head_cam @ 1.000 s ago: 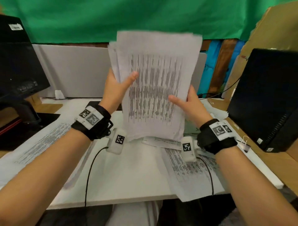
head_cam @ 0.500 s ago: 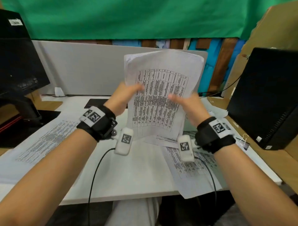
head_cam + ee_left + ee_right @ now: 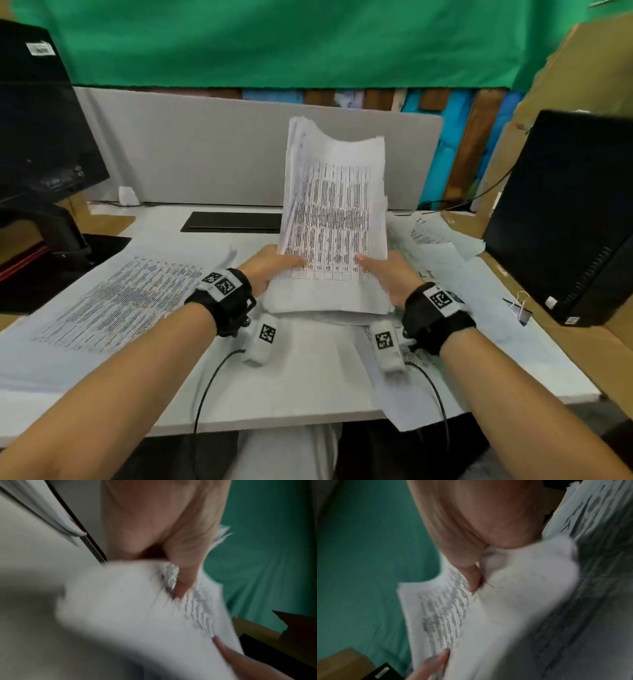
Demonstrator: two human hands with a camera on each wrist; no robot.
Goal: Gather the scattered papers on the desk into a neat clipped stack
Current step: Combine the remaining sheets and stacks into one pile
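I hold a stack of printed papers (image 3: 334, 212) upright at the middle of the white desk (image 3: 308, 377), its lower edge bent against the desk top. My left hand (image 3: 274, 267) grips the stack's lower left side and my right hand (image 3: 387, 274) grips its lower right, thumbs on the front sheet. Both wrist views are blurred and show a thumb pressed onto the paper stack (image 3: 137, 608) (image 3: 505, 601). A loose printed sheet (image 3: 116, 301) lies flat on the left. More loose sheets (image 3: 431, 240) lie at the right. A binder clip (image 3: 522, 310) lies at the desk's right edge.
A black monitor (image 3: 37, 137) stands at the left and a black computer case (image 3: 575, 212) at the right. A dark pad (image 3: 233, 221) lies near the grey divider (image 3: 222, 150). One sheet (image 3: 411, 394) hangs over the front edge under my right wrist.
The stack came down from in front of my face to the desk, its lower edge now bent on the top. My hands slid from its sides to its lower corners.
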